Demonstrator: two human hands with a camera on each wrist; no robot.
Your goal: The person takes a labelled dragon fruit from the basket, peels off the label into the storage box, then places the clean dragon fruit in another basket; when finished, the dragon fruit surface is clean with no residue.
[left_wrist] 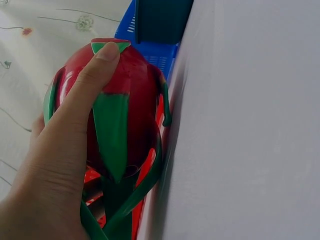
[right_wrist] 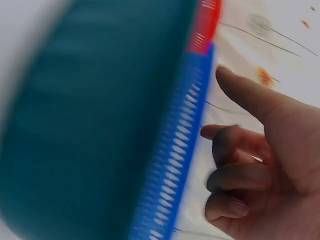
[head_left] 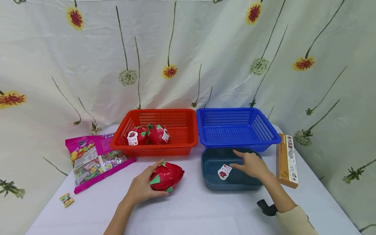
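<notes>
My left hand (head_left: 143,186) grips a shiny red dragon fruit (head_left: 168,176) with green leaf tips, thumb on the near side. In the left wrist view the thumb lies across the dragon fruit (left_wrist: 120,75), and most other fingers are hidden behind it. My right hand (head_left: 253,165) is over the dark teal tub (head_left: 232,188), thumb and forefinger spread apart. A white label with a red fruit picture (head_left: 224,172) shows inside the tub, right by a fingertip. In the right wrist view the right hand (right_wrist: 270,155) has nothing between thumb and forefinger; its other fingers bend loosely.
Behind stands a red basket (head_left: 182,150) with two labelled dragon fruits (head_left: 158,134), beside a blue basket (head_left: 238,142). A pink candy bag (head_left: 97,160) and a small wrapped candy (head_left: 66,199) lie left. A pasta box (head_left: 288,160) and a black curved piece (head_left: 266,208) are right.
</notes>
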